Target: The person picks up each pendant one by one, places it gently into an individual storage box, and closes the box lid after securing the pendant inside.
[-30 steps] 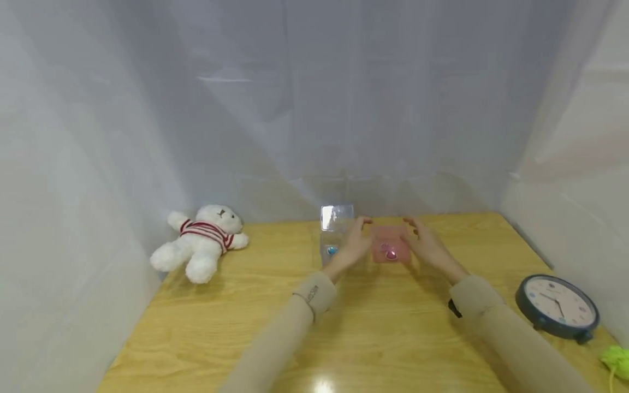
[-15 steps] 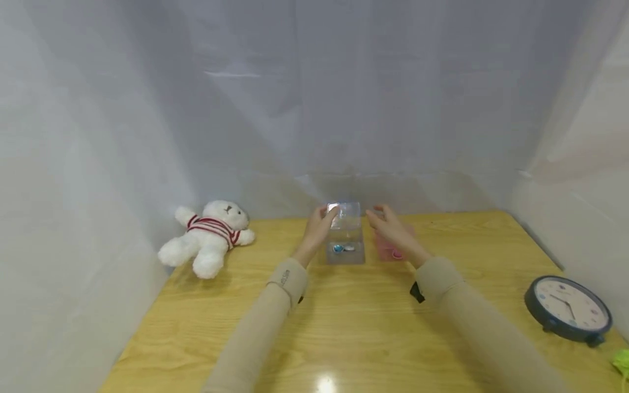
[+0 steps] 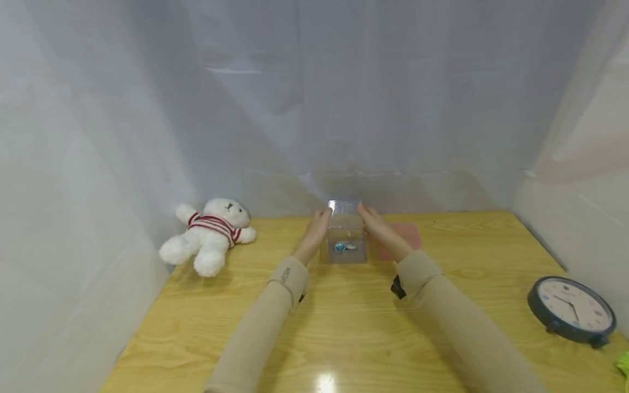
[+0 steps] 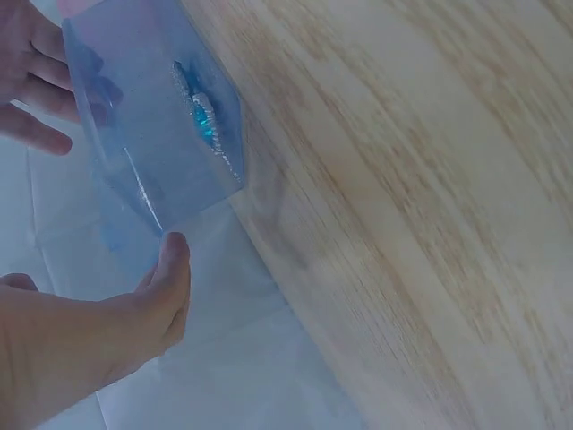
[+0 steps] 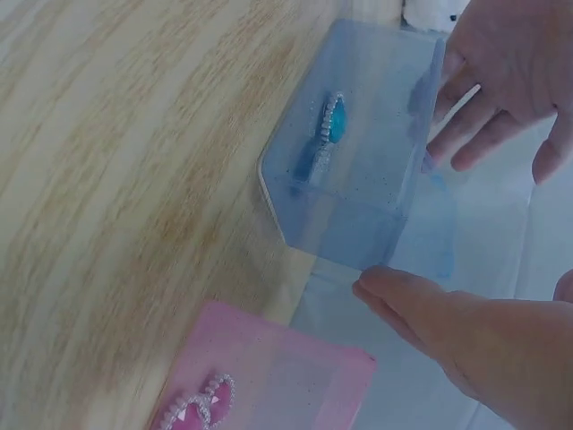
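Note:
A clear bluish plastic box point(image 3: 346, 256) stands on the table, its lid point(image 3: 345, 208) raised at the back. Inside lies jewellery with a blue gem point(image 3: 339, 247) and a silvery rim. My left hand point(image 3: 314, 232) is at the left side of the lid, its thumb point(image 4: 170, 269) close to a box corner. On the opposite side, my right hand point(image 3: 375, 222) has its thumb point(image 5: 385, 287) at the box's edge. The fingers of both hands look extended, partly hidden behind the plastic. A pink box point(image 5: 277, 367) holding pink-gem jewellery point(image 5: 201, 405) lies beside the blue one, partly covered by my right arm.
A white plush bear point(image 3: 211, 234) in a striped shirt lies at the left. The round clock point(image 3: 572, 308) rests at the right, with a bright green thing point(image 3: 623, 363) at the frame's edge. A pale curtain point(image 3: 314, 98) hangs behind the wooden table point(image 3: 344, 327).
Both hands have moved left, from around the pink box to either side of the blue box's lid. In the last half second my right hand has come closer to the lid.

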A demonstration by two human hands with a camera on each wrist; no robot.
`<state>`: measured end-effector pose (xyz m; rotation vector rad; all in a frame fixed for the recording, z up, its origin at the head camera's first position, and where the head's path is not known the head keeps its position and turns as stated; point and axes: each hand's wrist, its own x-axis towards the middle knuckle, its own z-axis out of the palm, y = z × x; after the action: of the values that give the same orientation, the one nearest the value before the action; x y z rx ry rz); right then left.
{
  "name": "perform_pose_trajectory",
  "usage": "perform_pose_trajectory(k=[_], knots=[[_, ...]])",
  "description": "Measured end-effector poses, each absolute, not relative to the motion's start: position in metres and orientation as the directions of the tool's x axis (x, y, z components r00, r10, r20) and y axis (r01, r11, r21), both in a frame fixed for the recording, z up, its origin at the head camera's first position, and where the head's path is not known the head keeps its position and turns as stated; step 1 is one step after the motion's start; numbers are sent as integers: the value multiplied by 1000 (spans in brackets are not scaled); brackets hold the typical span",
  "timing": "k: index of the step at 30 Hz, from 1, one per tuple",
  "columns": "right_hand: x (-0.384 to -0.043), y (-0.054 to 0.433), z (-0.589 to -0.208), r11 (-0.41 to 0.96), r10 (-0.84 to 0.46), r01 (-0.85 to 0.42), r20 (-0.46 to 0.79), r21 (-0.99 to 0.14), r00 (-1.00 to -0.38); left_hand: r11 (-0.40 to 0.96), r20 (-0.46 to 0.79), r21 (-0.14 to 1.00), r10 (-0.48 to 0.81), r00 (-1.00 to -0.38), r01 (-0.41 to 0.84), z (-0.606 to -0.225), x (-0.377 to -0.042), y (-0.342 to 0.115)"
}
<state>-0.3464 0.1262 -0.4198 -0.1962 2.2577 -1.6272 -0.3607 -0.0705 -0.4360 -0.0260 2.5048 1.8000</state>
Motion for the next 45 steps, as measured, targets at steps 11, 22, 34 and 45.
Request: perform_pose_trajectory(k=[11,22,34,45], knots=[[-344,125,-416,310,-309,107,-206,-945,-928,308,-14,951,10,-1000,-10,-433,-361,-77],[-341,122,-419,341,-293,69,-176,-937,-940,315,-13,949,57,-998,5,-437,-350,-81],[-330,129,-427,360,-377,25,-170,-933,-910,423,38,903,91,-995,73,-435,-341,-91],[-323,138,-436,421,-435,-76,-128,-904,-891,501,146,814,314,-938,295,-442,-336,-105]])
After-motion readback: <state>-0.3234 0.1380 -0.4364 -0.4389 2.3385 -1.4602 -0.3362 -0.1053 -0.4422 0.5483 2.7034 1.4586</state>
